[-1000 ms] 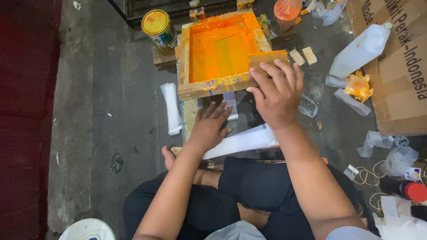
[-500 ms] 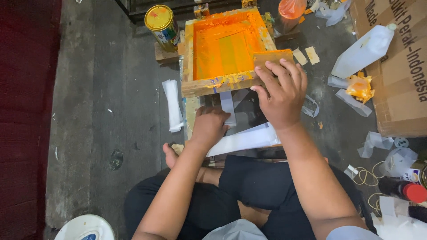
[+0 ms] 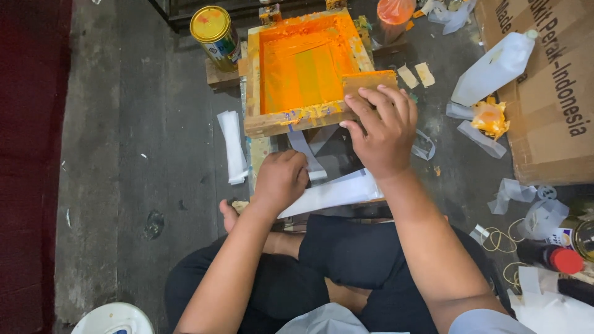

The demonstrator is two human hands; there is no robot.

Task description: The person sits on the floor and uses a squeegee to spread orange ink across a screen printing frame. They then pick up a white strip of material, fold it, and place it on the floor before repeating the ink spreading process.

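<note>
- The wooden screen-printing frame (image 3: pixel 309 65) sits on the floor (image 3: pixel 136 154) ahead of the seated person, its mesh flooded with orange ink and its near rail smeared with it.
- The right hand (image 3: pixel 383 130) lies on the frame's near right corner, fingers spread and curled over the rail beside a wooden squeegee (image 3: pixel 369 80) that rests there.
- The left hand (image 3: pixel 281 179) is loosely closed, knuckles up, just near of the frame; it presses on a white strip (image 3: pixel 306 154) that runs under the frame's edge. Whether it pinches the strip cannot be told.
- A white sheet (image 3: pixel 337 192) lies between the two forearms, over a dark board.
- Left of the frame, a folded white cloth (image 3: pixel 234 145) lies on the floor.
- At the far left corner stands a yellow-lidded tin can (image 3: pixel 213 34).
- To the right are a white plastic jug (image 3: pixel 495 65), an ink-stained crumpled rag (image 3: pixel 490 117) and a cardboard box (image 3: pixel 550 93).
</note>
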